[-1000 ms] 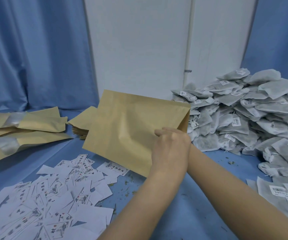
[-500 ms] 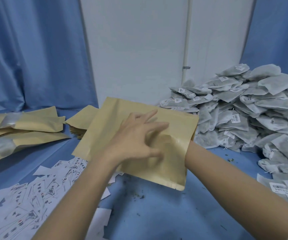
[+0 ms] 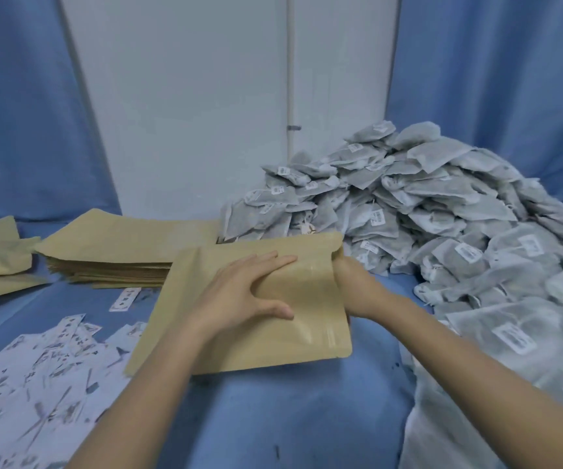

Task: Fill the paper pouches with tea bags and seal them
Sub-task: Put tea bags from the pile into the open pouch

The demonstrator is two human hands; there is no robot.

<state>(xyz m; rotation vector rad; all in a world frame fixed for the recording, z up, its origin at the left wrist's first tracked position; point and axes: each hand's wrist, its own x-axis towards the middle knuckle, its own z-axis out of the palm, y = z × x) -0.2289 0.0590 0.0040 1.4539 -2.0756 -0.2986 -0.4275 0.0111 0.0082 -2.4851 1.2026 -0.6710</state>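
head view, left hand (image 3: 239, 296) flat on pouch (image 3: 307, 333)

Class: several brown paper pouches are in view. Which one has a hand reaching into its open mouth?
The brown paper pouch at centre, under the left hand; the right hand enters its opening. The others lie stacked, untouched.

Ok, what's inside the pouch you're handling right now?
The right hand is pushed into the pouch through its open right edge, while the left hand lies flat on top. Whether any tea bags are inside is hidden by the paper.
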